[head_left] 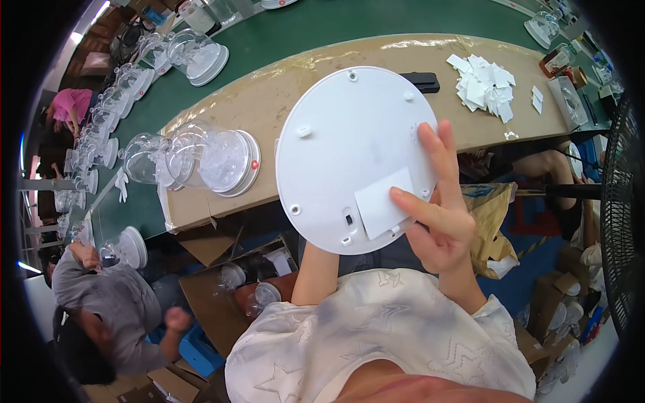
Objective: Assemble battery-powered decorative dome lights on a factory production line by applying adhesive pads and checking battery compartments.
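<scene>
A white round base (342, 148) is held up in front of me, its flat underside facing me, with small feet, screw holes and a small dark switch slot. A white rectangular piece (381, 201) lies against its lower right part, slightly tilted. My right hand (440, 218) is at the right rim; its thumb presses on the rectangular piece, and two fingers reach up along the edge of the base. My left forearm (316, 274) runs up behind the base, which hides my left hand; that hand supports the base from behind.
White rectangular pieces (485, 86) lie heaped on the cardboard-covered table (376, 57). Clear domes (195, 158) on white bases stand at left. A black object (422, 82) lies behind the held base. A black fan (621, 168) stands at right; a co-worker (111, 302) sits at left.
</scene>
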Motion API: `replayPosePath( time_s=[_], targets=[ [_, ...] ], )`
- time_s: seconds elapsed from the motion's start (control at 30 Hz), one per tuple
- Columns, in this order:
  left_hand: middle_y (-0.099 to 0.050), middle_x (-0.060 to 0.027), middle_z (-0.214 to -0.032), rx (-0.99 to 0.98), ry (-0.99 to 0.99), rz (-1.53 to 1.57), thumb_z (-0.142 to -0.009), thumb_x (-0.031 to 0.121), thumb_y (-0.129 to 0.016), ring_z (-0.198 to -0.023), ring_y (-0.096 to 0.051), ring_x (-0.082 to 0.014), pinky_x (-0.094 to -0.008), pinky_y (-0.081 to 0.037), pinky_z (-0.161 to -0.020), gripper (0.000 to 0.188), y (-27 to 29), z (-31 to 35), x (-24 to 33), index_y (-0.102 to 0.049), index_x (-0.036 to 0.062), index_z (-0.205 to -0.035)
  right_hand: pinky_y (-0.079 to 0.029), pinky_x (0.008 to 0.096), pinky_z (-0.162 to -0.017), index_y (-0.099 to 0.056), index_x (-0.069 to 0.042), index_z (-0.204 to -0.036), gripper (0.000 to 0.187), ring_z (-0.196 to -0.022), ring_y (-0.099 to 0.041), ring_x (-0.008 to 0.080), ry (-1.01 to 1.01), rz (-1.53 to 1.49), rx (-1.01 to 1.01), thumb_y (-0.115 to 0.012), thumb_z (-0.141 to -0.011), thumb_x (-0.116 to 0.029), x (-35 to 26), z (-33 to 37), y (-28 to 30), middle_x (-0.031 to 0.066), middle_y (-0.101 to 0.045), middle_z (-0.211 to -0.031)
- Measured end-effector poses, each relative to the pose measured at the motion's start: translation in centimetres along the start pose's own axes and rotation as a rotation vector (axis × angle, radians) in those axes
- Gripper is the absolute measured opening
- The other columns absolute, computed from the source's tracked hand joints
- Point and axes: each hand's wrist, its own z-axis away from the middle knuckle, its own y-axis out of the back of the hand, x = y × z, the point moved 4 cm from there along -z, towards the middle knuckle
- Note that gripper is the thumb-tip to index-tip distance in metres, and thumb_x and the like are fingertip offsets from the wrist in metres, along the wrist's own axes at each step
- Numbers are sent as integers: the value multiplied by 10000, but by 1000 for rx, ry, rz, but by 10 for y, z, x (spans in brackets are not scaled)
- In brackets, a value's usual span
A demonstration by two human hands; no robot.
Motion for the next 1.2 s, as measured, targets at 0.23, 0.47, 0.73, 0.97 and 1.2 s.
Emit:
replayPosePath(
  time_s=[0.23,0.47,0.73,0.97,1.2],
  targets=[
    [-330,-105,-1527,-36,1,0,-898,646,-475,-1363,-386,-287,-476,-335,-1114,825,0,-8,-4,-273,122,-1502,-114,527,-1147,-706,-84,-1139,345,-1453,-98,461,6,39,-44,-688,-812,-190,7,0,-3,325,-227,-1518],
    [-332,-104,-1526,-69,-2,-6,-892,654,-480,-1363,-386,-286,-476,-335,-1115,838,-1,-2,-5,-273,118,-1502,-166,415,-1157,-109,38,-1505,966,-1453,-168,317,-336,-529,196,-727,-800,-190,10,6,-24,221,-117,-1569],
    [-339,-96,-1523,-100,36,-10,-860,687,-507,-1373,-370,-278,-472,-324,-1119,896,11,5,-5,-274,104,-1499,-259,377,-1140,-53,3,-1512,940,-1405,-284,251,-577,-701,302,-619,-814,-274,19,24,-34,154,-244,-1515],
    [-329,-91,-1530,-59,68,10,-869,675,-508,-1392,-337,-280,-472,-295,-1130,889,-1,9,-10,-268,98,-1501,-321,398,-1118,-122,-12,-1503,863,-1377,-350,260,-692,-842,344,-588,-827,-276,27,33,-32,147,-308,-1485],
    [-339,-73,-1525,-58,38,-136,-865,687,-499,-1397,-321,-264,-465,-255,-1146,886,-28,13,-12,-286,100,-1493,-337,416,-1116,-161,-8,-1492,830,-1369,-370,271,-713,-950,400,-587,-832,-276,28,32,-25,142,-339,-1475]
  ],
)
